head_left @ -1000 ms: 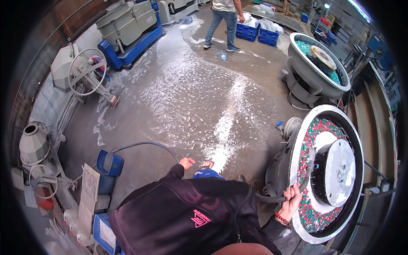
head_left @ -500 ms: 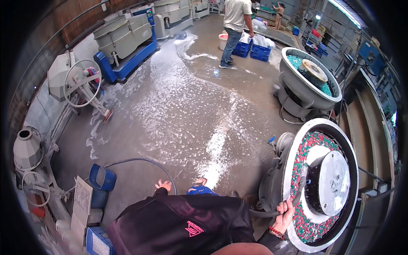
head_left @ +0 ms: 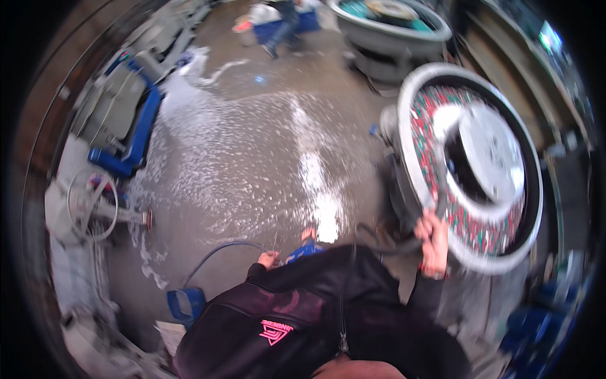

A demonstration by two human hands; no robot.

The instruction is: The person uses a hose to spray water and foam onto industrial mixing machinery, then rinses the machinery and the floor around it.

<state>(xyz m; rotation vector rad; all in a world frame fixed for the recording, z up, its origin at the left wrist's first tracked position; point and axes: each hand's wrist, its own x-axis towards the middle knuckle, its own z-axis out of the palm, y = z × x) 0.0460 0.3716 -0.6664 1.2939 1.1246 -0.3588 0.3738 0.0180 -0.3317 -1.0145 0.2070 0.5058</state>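
My left hand is closed around a thin dark blue hose low over the wet floor. My right hand grips a thick dark grey hose at the near left rim of a round vibratory tumbler. That hose reaches up over the bowl and trails down behind the hand. Small red, green and white pieces fill the ring-shaped trough around a pale flat-topped centre hub. Motion blur smears the pieces and the hose tip.
White foam spreads across the wet floor. A second tumbler stands farther off. Machines with a handwheel and a blue frame line the left. A blue bucket sits near me; a person walks at the back.
My view has swung downward and right. My left hand, spread beside the thin hose before, is now closed on it. My right hand keeps its grip on the thick hose.
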